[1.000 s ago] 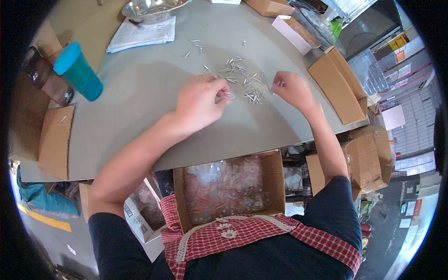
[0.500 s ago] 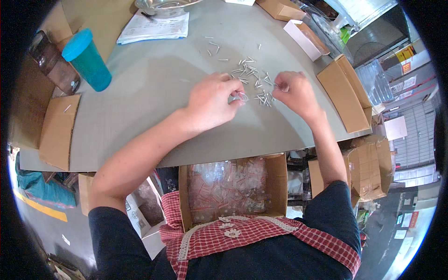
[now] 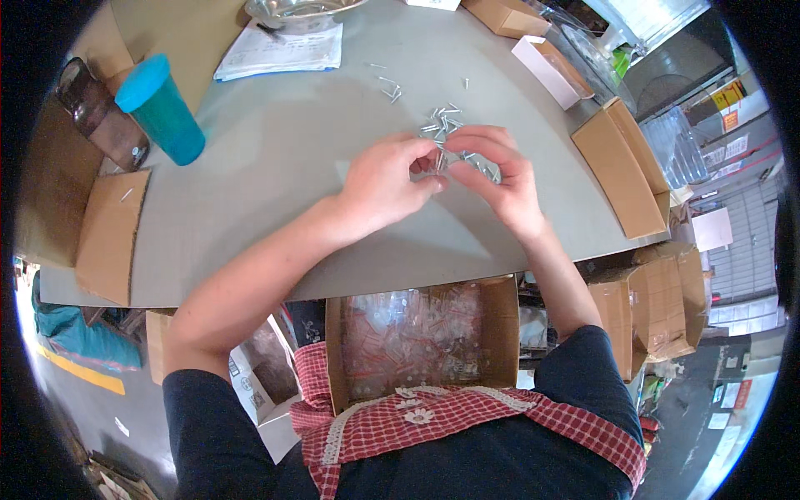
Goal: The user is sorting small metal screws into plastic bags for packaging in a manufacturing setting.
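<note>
My left hand (image 3: 379,182) is closed in a pinch around a small clear plastic bag (image 3: 440,162), held just above the table. My right hand (image 3: 507,177) has its thumb and fingers curved together, their tips meeting the bag at its right side; whatever lies between them is too small to make out. Short silvery metal pins (image 3: 442,121) lie in a loose pile right behind and beneath the hands, partly covered by the right fingers. A few stray pins (image 3: 389,87) are scattered farther back.
Below the table edge, an open cardboard box (image 3: 506,333) holds many small clear bags with red lines. On the left stand a teal lidded cup (image 3: 171,117) and a dark bottle (image 3: 100,117). Papers (image 3: 283,52) and a metal bowl (image 3: 304,15) sit far back; a cardboard box (image 3: 612,179) stands right.
My right hand has moved left from the pin pile to the bag, and its fingertips now meet it. My left hand keeps hold of the bag in about the same place.
</note>
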Motion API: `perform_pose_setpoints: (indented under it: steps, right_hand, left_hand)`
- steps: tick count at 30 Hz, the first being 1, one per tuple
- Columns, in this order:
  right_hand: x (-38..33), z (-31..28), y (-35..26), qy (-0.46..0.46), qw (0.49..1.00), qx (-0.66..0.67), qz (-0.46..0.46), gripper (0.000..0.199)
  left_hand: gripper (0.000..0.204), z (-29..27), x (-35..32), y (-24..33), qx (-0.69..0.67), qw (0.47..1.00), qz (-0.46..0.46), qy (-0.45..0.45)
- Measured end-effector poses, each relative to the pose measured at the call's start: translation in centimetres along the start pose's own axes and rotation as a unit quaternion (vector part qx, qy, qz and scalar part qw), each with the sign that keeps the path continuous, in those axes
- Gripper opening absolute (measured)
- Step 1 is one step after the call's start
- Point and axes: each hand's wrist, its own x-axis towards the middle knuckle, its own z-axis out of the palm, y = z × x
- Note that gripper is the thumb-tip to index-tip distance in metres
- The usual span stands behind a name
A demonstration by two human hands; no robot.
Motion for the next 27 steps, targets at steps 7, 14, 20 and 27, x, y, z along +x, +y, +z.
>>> perform_pose_setpoints:
  steps: [7, 14, 20, 27]
  right_hand:
    - [0.6, -1.9, -0.5, -0.096, 0.980, -0.123, -0.124, 0.015]
    - [0.6, -2.6, -2.5, -0.064, 0.985, -0.113, -0.118, 0.012]
    - [-0.1, -2.2, -0.2, -0.005, 0.991, -0.059, 0.119, 0.012]
    - [-0.3, -1.5, -2.6, -0.100, 0.951, 0.177, 0.233, 0.012]
  left_hand:
    - [0.025, 0.0, 0.1, -0.2, -0.079, 0.996, 0.030, -0.019]
    - [0.031, 0.0, 0.2, 0.8, -0.129, 0.989, -0.024, -0.075]
    - [0.025, -0.7, 0.4, -0.7, -0.092, 0.996, 0.000, -0.021]
    - [0.014, -1.3, 0.6, 0.8, -0.281, 0.944, -0.136, -0.110]
